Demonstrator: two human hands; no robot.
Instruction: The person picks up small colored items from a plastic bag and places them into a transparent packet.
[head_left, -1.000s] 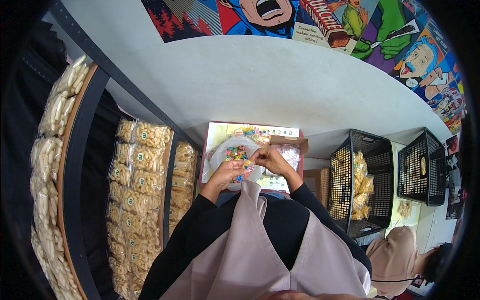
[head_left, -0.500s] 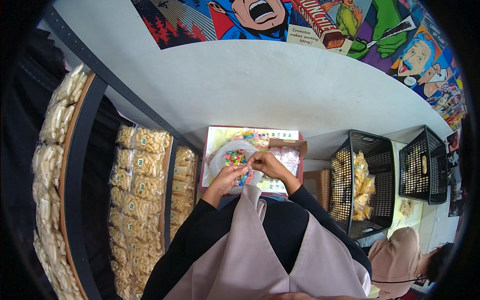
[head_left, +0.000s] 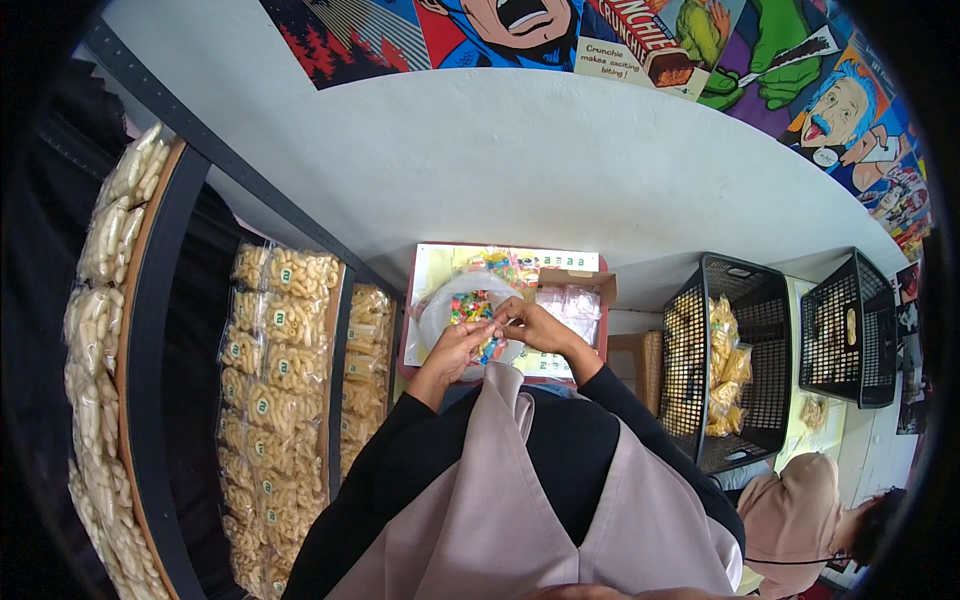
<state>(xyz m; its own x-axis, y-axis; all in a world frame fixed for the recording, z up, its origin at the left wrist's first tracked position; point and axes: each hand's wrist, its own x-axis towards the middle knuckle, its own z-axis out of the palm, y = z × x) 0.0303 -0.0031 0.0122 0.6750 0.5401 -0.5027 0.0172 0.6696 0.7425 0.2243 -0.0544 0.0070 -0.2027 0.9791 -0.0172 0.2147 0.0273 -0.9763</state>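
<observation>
Your left hand (head_left: 456, 348) and right hand (head_left: 536, 326) pinch the top of a small clear bag (head_left: 490, 350) of colourful pieces, their fingertips meeting; a second ago they sat slightly further apart. The bag hangs in front of the whitish container (head_left: 434, 318), just below your fingers. The black crate (head_left: 748, 445) on your right stays put.

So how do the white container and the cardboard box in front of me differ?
The white container is round; the cardboard box is straight-sided. The container is white, the box brown. The container holds small multicoloured pieces; the box holds clear, pinkish packets. Both are open on top.
</observation>
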